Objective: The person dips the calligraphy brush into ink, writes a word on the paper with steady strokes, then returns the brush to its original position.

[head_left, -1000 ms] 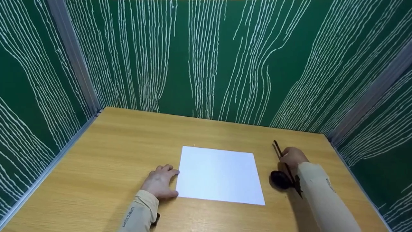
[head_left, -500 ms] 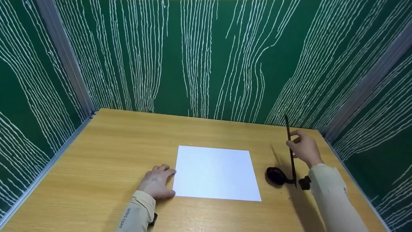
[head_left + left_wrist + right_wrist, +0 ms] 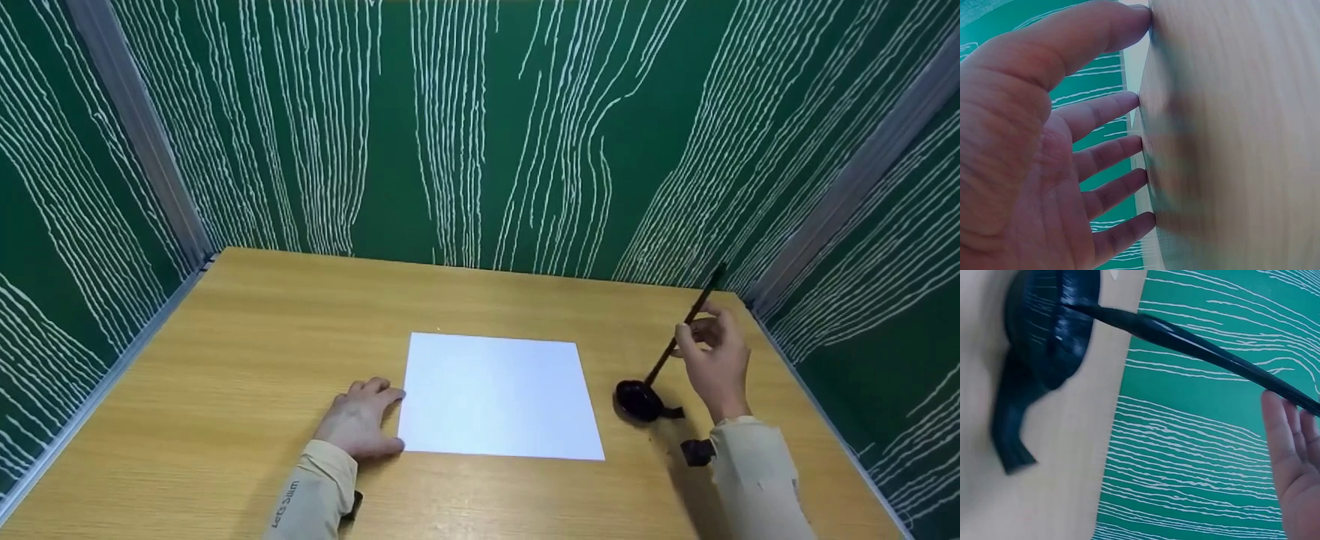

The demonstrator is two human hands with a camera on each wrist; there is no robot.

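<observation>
My right hand (image 3: pixel 718 367) pinches a dark paintbrush (image 3: pixel 670 358), and the brush slants with its upper end to the right. In the right wrist view the tip of the paintbrush (image 3: pixel 1196 349) is inside a small black bowl (image 3: pixel 1027 332) with a short bent handle. That black bowl (image 3: pixel 636 403) stands on the table right of a blank white sheet of paper (image 3: pixel 499 397). At the sheet's left edge lies my left hand (image 3: pixel 356 421), thumb and forefinger touching it. The left wrist view shows this hand (image 3: pixel 1027 169) with spread fingers, fingertips down on the tabletop.
The wooden table (image 3: pixel 300 315) reaches to green walls (image 3: pixel 397 150) with white wavy lines at the back and both sides. Grey posts (image 3: pixel 142 127) stand at the corners. Small dark specks lie near the bowl.
My right hand has lifted the paintbrush from beside the bowl and tilted it, bringing its tip down into the bowl. The left hand has stayed at the paper's edge.
</observation>
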